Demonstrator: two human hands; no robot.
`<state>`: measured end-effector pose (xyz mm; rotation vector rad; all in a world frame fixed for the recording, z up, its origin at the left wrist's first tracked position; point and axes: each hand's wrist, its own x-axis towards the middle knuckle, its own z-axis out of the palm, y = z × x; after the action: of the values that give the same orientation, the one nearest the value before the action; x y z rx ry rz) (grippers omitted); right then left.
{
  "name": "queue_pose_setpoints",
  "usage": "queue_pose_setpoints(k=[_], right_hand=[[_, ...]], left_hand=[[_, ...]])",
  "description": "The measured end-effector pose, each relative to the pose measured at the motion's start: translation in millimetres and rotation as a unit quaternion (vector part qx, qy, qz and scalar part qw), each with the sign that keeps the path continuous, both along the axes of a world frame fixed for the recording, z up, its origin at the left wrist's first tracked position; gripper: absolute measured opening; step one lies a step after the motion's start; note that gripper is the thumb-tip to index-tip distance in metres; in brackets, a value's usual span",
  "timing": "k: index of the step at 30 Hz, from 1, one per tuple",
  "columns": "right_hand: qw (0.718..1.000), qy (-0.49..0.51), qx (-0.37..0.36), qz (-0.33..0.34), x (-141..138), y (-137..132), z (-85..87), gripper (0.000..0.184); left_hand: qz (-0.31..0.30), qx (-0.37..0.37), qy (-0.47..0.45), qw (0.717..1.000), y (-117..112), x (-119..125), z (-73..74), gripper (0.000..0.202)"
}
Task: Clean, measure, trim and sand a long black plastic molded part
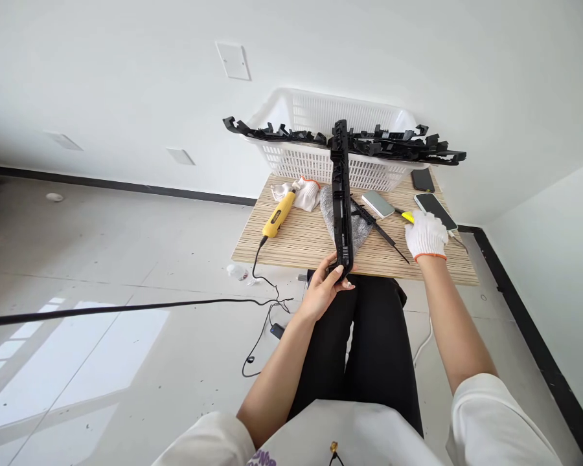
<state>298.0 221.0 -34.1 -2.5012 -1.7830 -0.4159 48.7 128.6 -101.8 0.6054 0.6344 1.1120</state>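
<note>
My bare left hand is closed around the near end of a long black plastic trim part. The part points away from me over the table, and its far end overlaps the basket. At the table's right side, my right hand wears a white knit glove with an orange cuff. Its fingers are closed on a yellow utility knife, whose tip points left. A grey cloth lies beneath the long part. Beside it rests a thinner black plastic strip.
A white plastic basket stands at the back, with black plastic parts across its rim. A yellow corded tool and a white glove lie left on the wooden table. A grey-green box and two phones lie right.
</note>
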Motion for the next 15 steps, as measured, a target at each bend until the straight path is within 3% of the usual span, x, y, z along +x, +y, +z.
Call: queue_pose_setpoints(k=[10,13,15], right_hand=[[0.999,0.001,0.035,-0.005,15,-6,-17.4,0.037],[0.994,0.053,0.098,0.005,20,-22,-21.3,0.044],[0.974,0.14,0.18,0.005,17,-39,-24.1,0.047]], left_hand=[[0.105,0.051,0.173,0.978,3,9,11.6,0.061],[0.146,0.095,0.229,0.958,21,3,18.6,0.059],[0.154,0.127,0.252,0.947,39,-1,22.9,0.055]])
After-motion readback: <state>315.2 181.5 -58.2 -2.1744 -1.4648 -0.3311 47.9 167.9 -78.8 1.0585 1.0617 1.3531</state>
